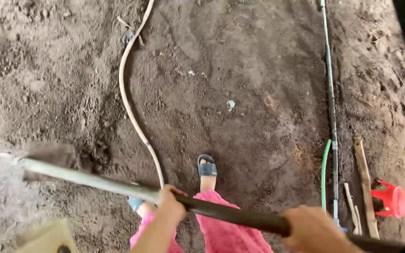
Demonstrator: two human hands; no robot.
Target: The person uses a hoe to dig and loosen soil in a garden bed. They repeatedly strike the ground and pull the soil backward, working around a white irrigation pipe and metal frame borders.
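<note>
While both hands hold it, the long-handled hoe (118, 185) runs across the lower frame, its blurred blade (48, 157) at the left just above the loose soil (240, 107). The left hand (169, 206) wraps the handle near its middle, grip closed tight round the shaft; the right hand (312, 229) clamps the dark butt end, fingers curled over it, also closed on the shaft. The handle looks like a stiff, thick wooden pole, pale toward the blade and darker toward the rear; likely fairly heavy at the head end, so a wide two-hand hold like this one suits it, one hand mid-shaft for leverage and one at the tail. It looks smooth, so could slip a bit in dusty hands. Below the hoe, pink trouser legs (221, 229) and a foot in a dark sandal (206, 167) stand on the ground. The surface is dry, crumbly brown earth, raked flatter in the middle and clumpier at the left. A pale hose (126, 93) curves down the left of centre; a thin dark pipe (330, 93) runs straight down the right, with a short green hose (324, 168) just beside it. Near the right edge lie a wooden stick (365, 187) and a red plastic stool (392, 199) tipped over. Outdoor or shed plot; no walls visible.
</note>
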